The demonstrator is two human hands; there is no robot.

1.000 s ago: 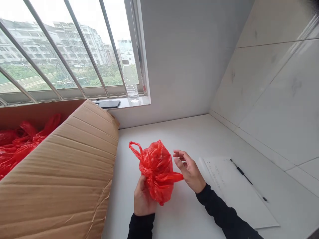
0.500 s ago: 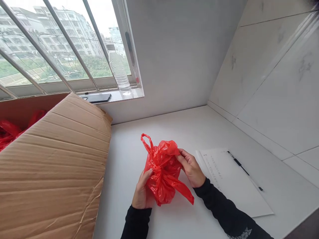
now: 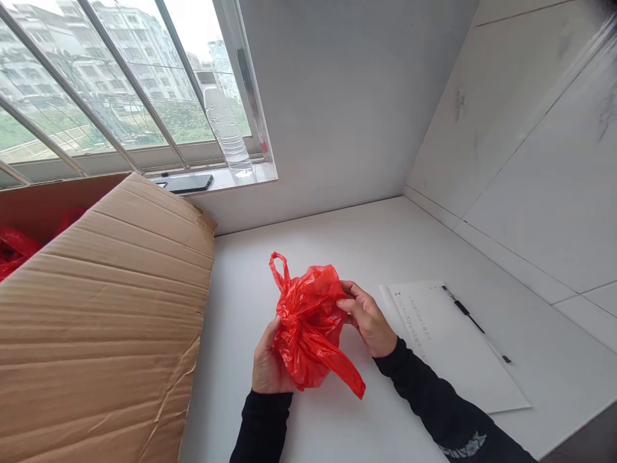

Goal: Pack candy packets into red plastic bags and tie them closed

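Note:
A red plastic bag (image 3: 311, 321), knotted on top, is held between both hands over the white table. One loop of its handle sticks up at the far left, and a loose tail points toward me on the right. My left hand (image 3: 270, 363) grips the bag's left side, thumb near the knot and other fingers hidden beneath. On the right side, my right hand (image 3: 369, 319) pinches the plastic between thumb and fingers. What the bag contains is hidden.
A large cardboard box (image 3: 110, 308) with red plastic bags (image 3: 19, 247) inside stands at left. Right of my hands lie a written paper pad (image 3: 457, 347) and a black pen (image 3: 475, 321). A water bottle (image 3: 227, 132) and a phone (image 3: 187, 184) rest on the windowsill.
The bag has turned slightly in my hands, its knot shifting left and its tail swinging a little left. Both hands keep their hold. The view has shifted slightly.

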